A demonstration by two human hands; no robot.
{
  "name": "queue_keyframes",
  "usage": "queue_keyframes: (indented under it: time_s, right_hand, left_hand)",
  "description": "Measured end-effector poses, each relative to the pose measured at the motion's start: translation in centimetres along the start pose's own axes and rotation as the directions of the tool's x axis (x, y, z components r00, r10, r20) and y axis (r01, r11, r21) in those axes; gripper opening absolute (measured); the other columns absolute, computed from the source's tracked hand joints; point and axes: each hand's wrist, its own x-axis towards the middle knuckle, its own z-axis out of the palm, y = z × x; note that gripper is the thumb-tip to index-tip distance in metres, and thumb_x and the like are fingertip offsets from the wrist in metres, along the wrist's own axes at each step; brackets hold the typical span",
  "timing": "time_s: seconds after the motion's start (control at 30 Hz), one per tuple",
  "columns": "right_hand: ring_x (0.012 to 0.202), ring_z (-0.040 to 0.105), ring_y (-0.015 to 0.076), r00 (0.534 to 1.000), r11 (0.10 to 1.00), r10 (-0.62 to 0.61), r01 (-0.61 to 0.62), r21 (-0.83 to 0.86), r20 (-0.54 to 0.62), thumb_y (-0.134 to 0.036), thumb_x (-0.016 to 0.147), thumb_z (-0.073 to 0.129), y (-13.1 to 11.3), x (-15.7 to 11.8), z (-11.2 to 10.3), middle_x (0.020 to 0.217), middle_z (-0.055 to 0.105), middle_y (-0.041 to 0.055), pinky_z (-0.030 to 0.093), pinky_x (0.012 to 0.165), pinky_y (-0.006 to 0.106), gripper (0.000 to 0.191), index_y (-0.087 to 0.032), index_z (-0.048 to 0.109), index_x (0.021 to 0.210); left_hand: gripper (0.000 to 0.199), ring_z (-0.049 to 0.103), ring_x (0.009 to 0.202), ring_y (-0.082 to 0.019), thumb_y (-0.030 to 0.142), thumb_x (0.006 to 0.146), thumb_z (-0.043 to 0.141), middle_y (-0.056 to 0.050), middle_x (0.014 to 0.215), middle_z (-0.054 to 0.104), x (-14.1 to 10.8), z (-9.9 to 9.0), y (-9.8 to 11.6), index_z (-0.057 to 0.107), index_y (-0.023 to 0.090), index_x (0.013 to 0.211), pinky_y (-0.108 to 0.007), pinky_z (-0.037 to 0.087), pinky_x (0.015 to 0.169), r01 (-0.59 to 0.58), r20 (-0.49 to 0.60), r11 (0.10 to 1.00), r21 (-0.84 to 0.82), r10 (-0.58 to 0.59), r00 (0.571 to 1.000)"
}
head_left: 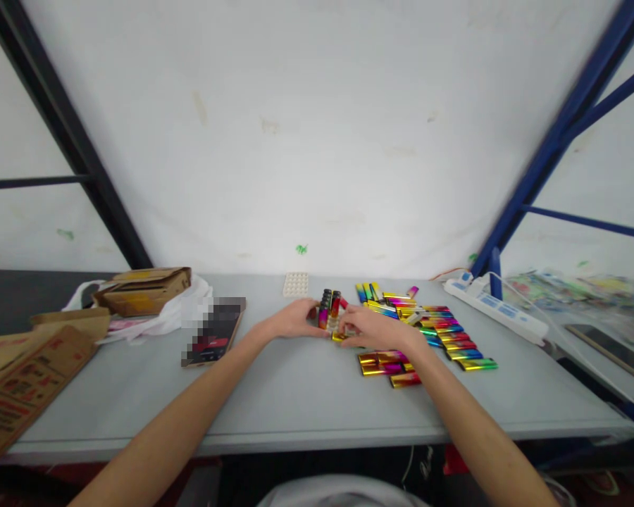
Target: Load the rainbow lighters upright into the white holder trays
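Several shiny, rainbow-coloured lighters (324, 313) with black tops stand upright in rows, in what looks like a pale holder (334, 328) mostly covered by my hands. My left hand (296, 318) curves around the left side of this group, thumb in front and fingers behind. From the right, my right hand (368, 327) reaches in with bent fingers pinched at a lighter, whose red end shows by the index finger. One yellow lighter (339, 337) lies low between the hands. To the right, many more metallic lighters (444, 327) lie flat, with a smaller pile (383, 363) near my right wrist.
Behind my hands lies a white holed tray (296, 284). A phone (216, 331), partly blurred out, is at left, beside cardboard boxes (142, 290) and a white plastic bag (190, 299). A power strip (496, 310) with cables and another phone (613, 352) are at right.
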Motion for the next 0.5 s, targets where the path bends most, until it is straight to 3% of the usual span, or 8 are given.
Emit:
queue_keyframes:
  time_s: [0.13, 0.23, 0.33, 0.5]
  right_hand:
    - [0.094, 0.062, 0.0193, 0.988, 0.996, 0.022, -0.008, 0.091, -0.151, -0.035, 0.099, 0.060, 0.9, 0.0, -0.4, 0.107, 0.066, 0.0079, 0.048, 0.086, 0.030, 0.020, -0.017, 0.063, 0.108]
    - [0.085, 0.064, 0.0182, 0.974, 0.984, 0.093, -0.058, 0.169, -0.207, -0.034, 0.105, 0.048, 1.7, 0.5, -0.5, 0.095, 0.069, 0.0051, 0.047, 0.080, 0.029, 0.022, -0.017, 0.061, 0.110]
    - [0.077, 0.063, 0.0185, 0.942, 0.975, 0.201, -0.164, 0.151, -0.269, -0.033, 0.108, 0.035, 2.3, 1.0, -0.1, 0.084, 0.069, 0.0041, 0.045, 0.075, 0.029, 0.034, -0.017, 0.065, 0.101]
    - [0.079, 0.063, 0.0184, 0.888, 0.961, 0.276, -0.239, 0.142, -0.369, -0.043, 0.101, 0.051, 3.4, 1.6, 0.5, 0.086, 0.071, 0.0037, 0.042, 0.075, 0.028, 0.031, -0.018, 0.070, 0.096]
  left_hand:
    - [0.059, 0.058, 0.075, -0.023, 0.066, 0.069, 0.077, -0.004, 0.084, 0.066, 0.0, -0.1, 0.0, 0.069, 0.016, 0.100, -0.029, 0.040, 0.065, 0.006, -0.006, 0.999, 0.037, -0.005, 1.000]
    - [0.057, 0.058, 0.075, -0.023, 0.065, 0.070, 0.076, -0.004, 0.084, 0.066, 0.0, -0.1, 0.0, 0.068, 0.016, 0.098, -0.029, 0.040, 0.065, 0.006, 0.014, 0.999, 0.044, -0.007, 1.000]
    - [0.057, 0.059, 0.077, -0.024, 0.065, 0.071, 0.075, -0.004, 0.086, 0.066, 0.1, -0.1, -0.1, 0.067, 0.016, 0.099, -0.029, 0.041, 0.066, 0.004, 0.021, 1.000, 0.028, -0.005, 1.000]
    - [0.056, 0.059, 0.076, -0.025, 0.065, 0.070, 0.076, -0.004, 0.083, 0.065, 0.0, -0.1, 0.0, 0.066, 0.017, 0.096, -0.030, 0.040, 0.065, 0.019, 0.013, 0.999, 0.041, -0.020, 1.000]
